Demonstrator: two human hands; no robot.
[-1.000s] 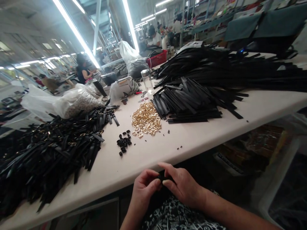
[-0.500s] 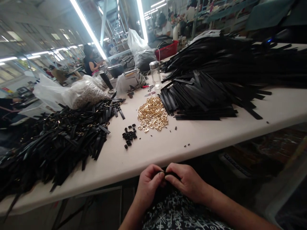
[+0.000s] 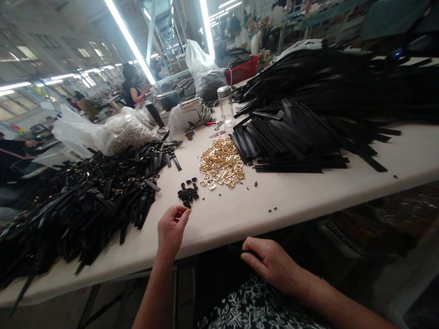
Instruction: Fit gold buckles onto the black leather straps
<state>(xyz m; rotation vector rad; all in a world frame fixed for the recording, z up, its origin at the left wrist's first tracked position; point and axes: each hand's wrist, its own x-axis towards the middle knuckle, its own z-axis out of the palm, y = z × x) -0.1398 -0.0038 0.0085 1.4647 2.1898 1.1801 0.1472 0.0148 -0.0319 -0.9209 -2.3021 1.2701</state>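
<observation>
Left hand (image 3: 171,230): narrow pinch at small black loops (image 3: 188,194) (hold unclear). Right hand (image 3: 272,261): grip unclear. Gold-buckled black straps (image 3: 103,194) heaped; gold metal buckles (image 3: 222,163) unfitted.

One glass bottle (image 3: 226,108), one red basket (image 3: 244,73), one heap of gold buckles (image 3: 222,165), three piles of black straps (image 3: 291,139); small black loops (image 3: 188,194), too bunched to count.

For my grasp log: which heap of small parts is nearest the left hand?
The small black loops, just beyond the left hand; the gold buckles lie farther off.
</observation>
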